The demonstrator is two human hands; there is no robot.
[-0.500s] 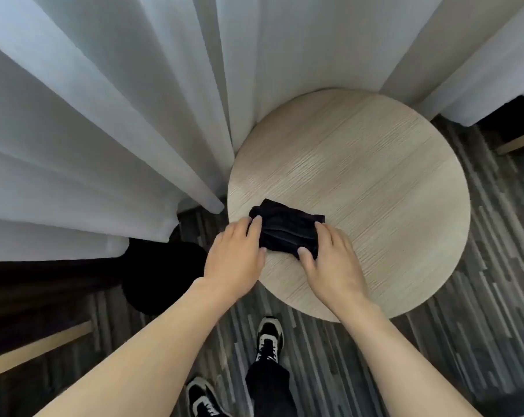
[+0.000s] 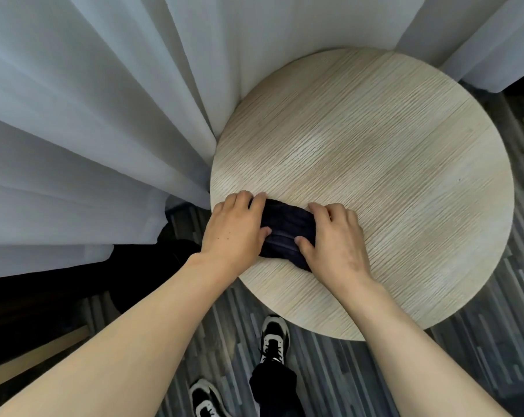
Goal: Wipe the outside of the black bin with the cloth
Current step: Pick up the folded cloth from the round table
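Observation:
A dark folded cloth (image 2: 286,231) lies on the round light-wood table (image 2: 390,182), near its left front edge. My left hand (image 2: 235,228) grips the cloth's left side and my right hand (image 2: 334,239) grips its right side, thumbs pressed into the fabric. On the floor left of the table, under my left forearm, a black rounded shape (image 2: 152,272), likely the black bin, stands partly hidden by the curtain and my arm.
White curtains (image 2: 89,130) hang at the left and behind the table, touching its rim. Striped grey flooring (image 2: 330,371) runs below, with my two shoes (image 2: 272,338) near the table's front edge. A wooden strip (image 2: 44,353) lies at the lower left.
Both hands have closed in over the cloth from its near edge, bunching it narrower between them. The view has shifted slightly closer to the table.

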